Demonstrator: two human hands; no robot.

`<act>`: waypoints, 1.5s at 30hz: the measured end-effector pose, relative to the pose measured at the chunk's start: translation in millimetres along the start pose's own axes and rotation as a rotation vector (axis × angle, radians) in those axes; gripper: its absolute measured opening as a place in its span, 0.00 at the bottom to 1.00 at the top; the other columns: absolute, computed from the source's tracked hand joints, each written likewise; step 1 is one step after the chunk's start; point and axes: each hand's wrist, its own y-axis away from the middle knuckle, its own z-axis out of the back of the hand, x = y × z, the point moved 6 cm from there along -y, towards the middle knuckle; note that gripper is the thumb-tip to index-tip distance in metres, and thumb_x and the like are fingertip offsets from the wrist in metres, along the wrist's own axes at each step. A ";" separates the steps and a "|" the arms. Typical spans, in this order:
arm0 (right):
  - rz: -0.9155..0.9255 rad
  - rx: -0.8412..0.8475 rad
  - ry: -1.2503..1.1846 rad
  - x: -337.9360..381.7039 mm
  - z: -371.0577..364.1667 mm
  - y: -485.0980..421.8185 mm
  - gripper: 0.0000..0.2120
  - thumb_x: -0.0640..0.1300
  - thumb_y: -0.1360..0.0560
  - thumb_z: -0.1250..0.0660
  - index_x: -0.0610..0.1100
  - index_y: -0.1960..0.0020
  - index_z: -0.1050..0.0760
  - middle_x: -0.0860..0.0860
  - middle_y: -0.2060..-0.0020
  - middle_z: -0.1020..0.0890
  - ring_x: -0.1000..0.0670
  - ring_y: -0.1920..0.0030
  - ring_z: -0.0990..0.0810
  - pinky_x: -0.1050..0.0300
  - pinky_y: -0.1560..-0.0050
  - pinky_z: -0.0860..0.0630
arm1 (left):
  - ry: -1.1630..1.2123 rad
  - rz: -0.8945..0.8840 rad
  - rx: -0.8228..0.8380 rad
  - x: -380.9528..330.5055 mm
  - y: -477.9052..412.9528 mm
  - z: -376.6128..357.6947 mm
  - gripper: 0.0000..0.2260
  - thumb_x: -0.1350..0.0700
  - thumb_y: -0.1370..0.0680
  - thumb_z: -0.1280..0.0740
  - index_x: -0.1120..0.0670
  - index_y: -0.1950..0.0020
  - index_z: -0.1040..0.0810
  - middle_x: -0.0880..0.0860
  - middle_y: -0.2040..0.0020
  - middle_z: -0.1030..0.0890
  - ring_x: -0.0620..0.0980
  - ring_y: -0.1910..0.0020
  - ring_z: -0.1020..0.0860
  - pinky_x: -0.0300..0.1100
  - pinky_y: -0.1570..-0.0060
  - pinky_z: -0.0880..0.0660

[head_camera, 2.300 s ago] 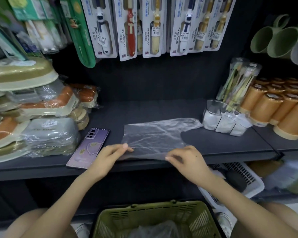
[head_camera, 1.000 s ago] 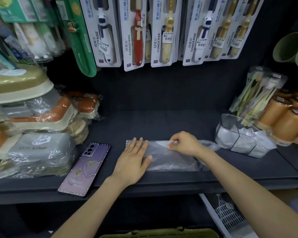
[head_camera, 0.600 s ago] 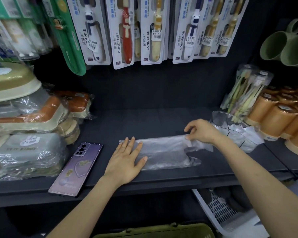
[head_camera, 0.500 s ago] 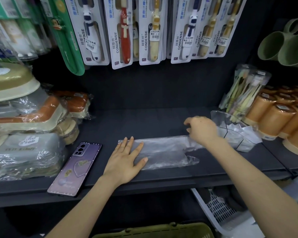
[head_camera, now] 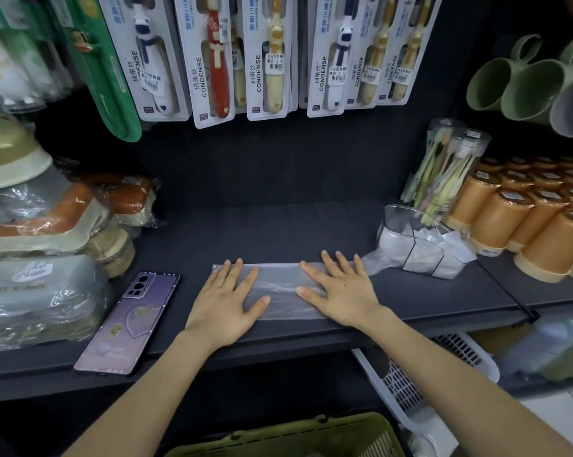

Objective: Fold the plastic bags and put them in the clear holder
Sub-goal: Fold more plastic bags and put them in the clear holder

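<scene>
We see one clear holder (head_camera: 392, 222) at the right of the dark shelf (head_camera: 278, 232), its divided compartments packed with folded whitish bags. One plastic bag (head_camera: 283, 291) lies as a long flat strip near the shelf's front edge, its loose end reaching the holder. Two hands press it, fingers straight and spread, gripping nothing: left hand (head_camera: 227, 301) on its left end, right hand (head_camera: 341, 291) further right. One phone (head_camera: 130, 318) lies left.

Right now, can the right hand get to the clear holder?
Probably yes: the right hand presses flat on the folded plastic bag, and the clear holder stands just right of it, with only the bag's loose end between.
</scene>
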 end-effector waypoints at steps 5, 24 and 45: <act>0.064 -0.036 -0.045 57.2 -6.5 7.9 0.50 0.73 0.41 0.80 0.59 0.22 0.57 0.46 0.22 0.55 0.42 0.23 0.60 0.40 0.26 0.67 | -0.022 0.017 0.005 -0.1 -0.1 0.1 0.44 0.29 0.36 0.71 0.44 0.21 0.59 0.55 0.21 0.61 0.50 0.23 0.63 0.46 0.25 0.64; 0.333 -0.554 -0.095 5.2 25.7 51.8 0.14 0.50 0.29 0.40 0.49 0.65 0.18 0.57 0.64 0.16 0.51 0.63 0.18 0.59 0.53 0.36 | 0.401 0.096 -0.037 6.1 5.3 19.7 0.39 0.38 0.21 0.40 0.50 0.21 0.60 0.54 0.21 0.52 0.51 0.22 0.54 0.43 0.25 0.56; 0.105 0.021 -0.308 -3.6 43.6 46.2 0.11 0.43 0.20 0.44 0.55 0.60 0.34 0.56 0.63 0.24 0.49 0.61 0.25 0.55 0.55 0.29 | 0.843 -0.013 -0.111 31.0 37.5 30.2 0.07 0.47 0.27 0.28 0.49 0.63 0.19 0.43 0.63 0.17 0.38 0.61 0.21 0.37 0.52 0.27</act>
